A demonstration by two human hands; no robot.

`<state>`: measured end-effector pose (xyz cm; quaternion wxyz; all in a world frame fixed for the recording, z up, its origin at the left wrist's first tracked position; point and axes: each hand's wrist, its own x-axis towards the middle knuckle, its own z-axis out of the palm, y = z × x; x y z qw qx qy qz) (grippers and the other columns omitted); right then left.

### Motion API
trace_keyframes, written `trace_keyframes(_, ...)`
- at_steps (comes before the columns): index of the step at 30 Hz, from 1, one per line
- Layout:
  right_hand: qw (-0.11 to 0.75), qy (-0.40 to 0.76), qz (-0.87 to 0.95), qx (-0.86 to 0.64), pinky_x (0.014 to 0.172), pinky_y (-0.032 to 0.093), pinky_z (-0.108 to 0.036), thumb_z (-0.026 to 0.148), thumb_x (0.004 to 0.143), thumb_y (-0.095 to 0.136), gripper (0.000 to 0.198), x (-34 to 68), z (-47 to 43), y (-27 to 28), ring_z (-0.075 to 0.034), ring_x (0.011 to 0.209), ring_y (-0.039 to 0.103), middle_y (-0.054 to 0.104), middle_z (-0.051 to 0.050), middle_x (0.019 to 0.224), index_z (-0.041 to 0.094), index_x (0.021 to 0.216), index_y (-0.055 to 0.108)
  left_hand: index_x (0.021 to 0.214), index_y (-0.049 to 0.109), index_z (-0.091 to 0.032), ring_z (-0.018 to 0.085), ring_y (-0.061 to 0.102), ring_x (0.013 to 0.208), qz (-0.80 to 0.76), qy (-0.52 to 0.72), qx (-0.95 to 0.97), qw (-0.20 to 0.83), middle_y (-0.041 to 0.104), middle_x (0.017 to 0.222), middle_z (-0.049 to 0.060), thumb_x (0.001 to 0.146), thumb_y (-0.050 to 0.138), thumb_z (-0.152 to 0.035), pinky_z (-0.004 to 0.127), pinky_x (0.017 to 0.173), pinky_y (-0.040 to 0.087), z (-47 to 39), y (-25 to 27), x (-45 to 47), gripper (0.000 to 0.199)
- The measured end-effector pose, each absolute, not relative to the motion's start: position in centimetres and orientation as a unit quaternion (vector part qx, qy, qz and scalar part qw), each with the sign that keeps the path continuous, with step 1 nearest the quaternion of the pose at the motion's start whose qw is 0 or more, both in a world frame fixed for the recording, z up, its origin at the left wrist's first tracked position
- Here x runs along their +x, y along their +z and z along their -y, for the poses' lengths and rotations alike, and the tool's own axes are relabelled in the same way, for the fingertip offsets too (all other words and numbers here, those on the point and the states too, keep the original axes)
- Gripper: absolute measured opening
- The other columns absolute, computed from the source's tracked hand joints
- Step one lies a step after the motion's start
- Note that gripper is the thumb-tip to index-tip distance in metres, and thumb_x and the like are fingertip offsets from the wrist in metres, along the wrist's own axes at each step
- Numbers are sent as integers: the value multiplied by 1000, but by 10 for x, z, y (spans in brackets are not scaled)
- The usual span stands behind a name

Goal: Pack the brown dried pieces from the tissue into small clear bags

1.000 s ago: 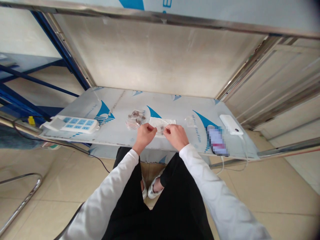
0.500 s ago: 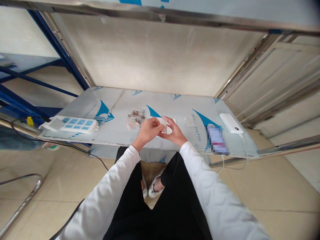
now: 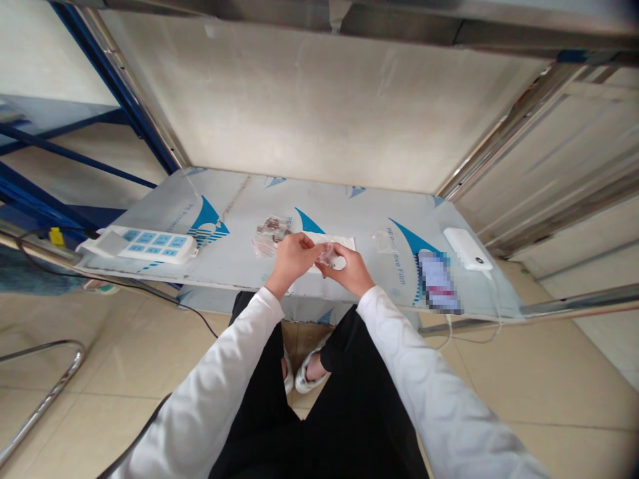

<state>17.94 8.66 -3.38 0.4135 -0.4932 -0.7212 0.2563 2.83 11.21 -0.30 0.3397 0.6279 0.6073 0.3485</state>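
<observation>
My left hand [image 3: 295, 258] and my right hand [image 3: 351, 269] meet above the front part of the shelf, fingertips close together. Both are closed on a small clear plastic bag [image 3: 327, 252], pinched between thumbs and fingers; what it contains is too small to make out. Beneath the hands lies a flat white sheet or card [image 3: 345, 241], mostly covered by them. Just left of my left hand sits a clear bag with small brown pieces [image 3: 274, 229], and a pinkish clear bag [image 3: 264, 248] lies against its near side.
The film-covered metal shelf [image 3: 229, 266] carries a white power strip [image 3: 154, 246] at left. On the right are a small clear packet [image 3: 383, 241], a phone with a blurred screen [image 3: 439, 281] and a white power bank [image 3: 466, 249] with a cable. A metal beam [image 3: 279, 14] crosses above.
My right hand's fingers have drawn in toward the left, and the small bag sits lower between both hands. The view has tilted slightly.
</observation>
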Motion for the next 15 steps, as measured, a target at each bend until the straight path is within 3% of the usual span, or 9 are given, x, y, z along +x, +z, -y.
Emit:
trace_keyframes(4,317,230,747,-537,67,46,-25,39,78,62,37,200,-105,-32,-15,71,61,70,-2,82,18,108,65,62,61,-18,16,64,63,-597,364,640,319,69,65,4,77,55,-43,26,61,44,-116,-6,15,29)
trace_keyframes(10,-75,0,834,-547,75,42,-33,34,78,61,31,216,-139,-15,-25,90,61,68,-12,98,16,103,67,81,67,-18,20,65,78,-546,308,757,184,72,83,7,85,50,-30,29,71,47,-107,-57,-3,22)
trace_keyframes(15,-118,-52,843,-522,90,34,-46,13,72,62,22,188,-156,-18,-33,103,54,66,-19,102,11,92,69,94,67,-19,23,61,96,-544,308,771,121,70,96,8,88,47,-25,34,87,45,-104,-92,-4,22)
